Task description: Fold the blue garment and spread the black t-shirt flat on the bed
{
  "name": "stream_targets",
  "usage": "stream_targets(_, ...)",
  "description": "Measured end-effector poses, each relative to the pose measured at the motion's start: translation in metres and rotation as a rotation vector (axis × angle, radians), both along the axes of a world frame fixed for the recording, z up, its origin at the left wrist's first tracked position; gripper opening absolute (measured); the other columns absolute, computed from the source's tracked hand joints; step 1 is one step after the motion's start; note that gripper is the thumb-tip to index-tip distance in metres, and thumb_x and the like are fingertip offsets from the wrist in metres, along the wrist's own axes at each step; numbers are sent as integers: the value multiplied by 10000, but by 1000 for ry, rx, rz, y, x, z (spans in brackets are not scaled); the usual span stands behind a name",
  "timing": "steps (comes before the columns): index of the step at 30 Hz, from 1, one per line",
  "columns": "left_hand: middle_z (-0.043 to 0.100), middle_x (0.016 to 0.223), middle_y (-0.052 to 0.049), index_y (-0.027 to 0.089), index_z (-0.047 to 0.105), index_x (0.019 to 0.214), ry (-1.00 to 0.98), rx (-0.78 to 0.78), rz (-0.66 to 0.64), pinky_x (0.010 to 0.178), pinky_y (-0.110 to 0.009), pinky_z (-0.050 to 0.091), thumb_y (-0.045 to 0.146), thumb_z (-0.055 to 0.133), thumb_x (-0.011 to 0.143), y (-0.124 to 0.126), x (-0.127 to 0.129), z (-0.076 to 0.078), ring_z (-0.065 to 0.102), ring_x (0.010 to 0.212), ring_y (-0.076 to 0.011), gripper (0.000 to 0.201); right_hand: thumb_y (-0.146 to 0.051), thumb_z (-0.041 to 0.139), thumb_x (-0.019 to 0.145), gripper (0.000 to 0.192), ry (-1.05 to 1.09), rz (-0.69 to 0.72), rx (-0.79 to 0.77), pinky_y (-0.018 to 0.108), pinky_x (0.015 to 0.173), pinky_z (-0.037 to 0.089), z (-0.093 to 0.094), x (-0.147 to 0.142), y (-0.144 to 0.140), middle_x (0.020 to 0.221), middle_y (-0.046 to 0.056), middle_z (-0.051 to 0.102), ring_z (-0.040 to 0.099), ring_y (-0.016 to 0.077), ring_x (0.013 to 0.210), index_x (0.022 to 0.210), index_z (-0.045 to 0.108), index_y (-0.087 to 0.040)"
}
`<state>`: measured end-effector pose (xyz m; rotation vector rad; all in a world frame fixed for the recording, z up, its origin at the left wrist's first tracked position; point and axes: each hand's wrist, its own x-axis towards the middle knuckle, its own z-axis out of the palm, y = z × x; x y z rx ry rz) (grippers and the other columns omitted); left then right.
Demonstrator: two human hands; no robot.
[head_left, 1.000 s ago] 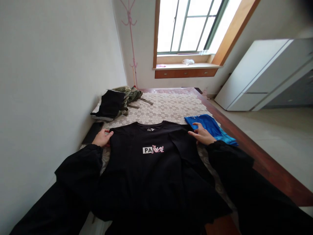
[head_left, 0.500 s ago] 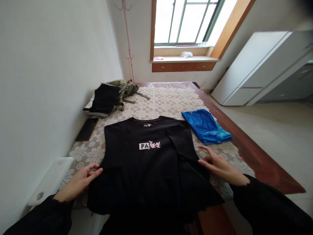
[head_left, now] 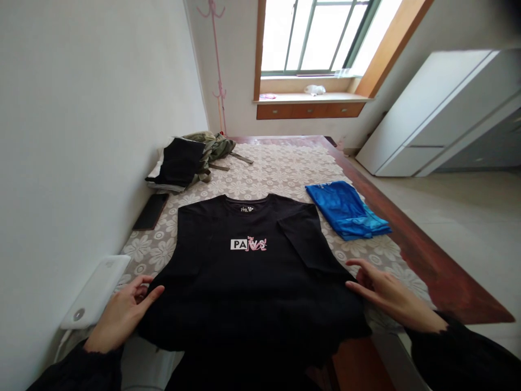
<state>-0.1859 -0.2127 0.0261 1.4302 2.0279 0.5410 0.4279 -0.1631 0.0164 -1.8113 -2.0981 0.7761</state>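
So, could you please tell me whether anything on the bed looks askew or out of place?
The black T-shirt lies slightly uneven: only one sleeve is folded in over its front, and its hem overhangs the bed's edge.

Black T-shirt [head_left: 252, 271] flat on bed, left hand [head_left: 122, 312], right hand [head_left: 386, 293] at its sides

A bed [head_left: 285, 168] with a floral cover carries a black T-shirt [head_left: 248, 271], blue garment [head_left: 345, 209], clothes pile [head_left: 187, 160] and dark phone [head_left: 150, 212].
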Motion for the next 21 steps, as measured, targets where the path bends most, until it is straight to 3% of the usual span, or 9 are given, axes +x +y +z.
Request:
stream_targets(4, 684, 602, 17, 249, 610, 995, 81, -21, -14, 614, -316, 527, 726, 601, 768, -16, 2, 1, 698, 619, -249, 529, -434, 491, 960, 432, -5, -1, 74, 317, 660, 480, -11, -3, -10, 700, -44, 573, 597, 191, 629, 1342, 475, -232)
stream_targets(8, 726, 704, -1, 262, 597, 1033, 163, 6, 18, 659, -334, 528, 698, 518, 833, -24, 5, 8, 716, 670, -250, 486, -422, 472, 968, 381, -30, -18, 89, 310, 636, 479, -18, 3, -13, 691, -45, 558, 592, 185, 609, 1294, 486, -226)
stream_targets(12, 739, 865, -36, 265, 607, 1114, 368, 86, 11, 695, -365, 524, 661, 507, 867, -22, 16, 18, 718, 760, -264, 478, -449, 489, 976, 464, -109, 42, 111, 334, 683, 512, -8, -1, -10, 776, -11, 619, 646, 200, 674, 1386, 484, -231)
stream_targets(16, 715, 1102, -75, 258, 628, 1112, 497, 294, -190, 872, -396, 514, 627, 522, 902, 3, 48, 23, 681, 1011, -281, 438, -536, 548, 959, 403, -176, 116, 228, 374, 793, 542, 14, -43, 8, 1025, 72, 700, 698, 240, 858, 1244, 612, -258)
stream_targets(19, 706, 1088, -61, 248, 634, 1068, 516, 276, -372, 915, -389, 491, 555, 555, 929, 35, 76, 20, 659, 1050, -269, 346, -542, 540, 971, 355, -229, 201, 255, 375, 800, 552, 20, -85, 29, 1070, 82, 717, 710, 257, 917, 1157, 628, -252)
stream_targets(21, 700, 1067, -65, 233, 629, 1029, 564, 230, -394, 873, -378, 486, 525, 566, 939, 57, 91, 17, 655, 1024, -267, 312, -516, 526, 984, 386, -294, 221, 292, 383, 819, 556, 14, -106, 42, 1107, 101, 726, 712, 280, 991, 1236, 586, -230)
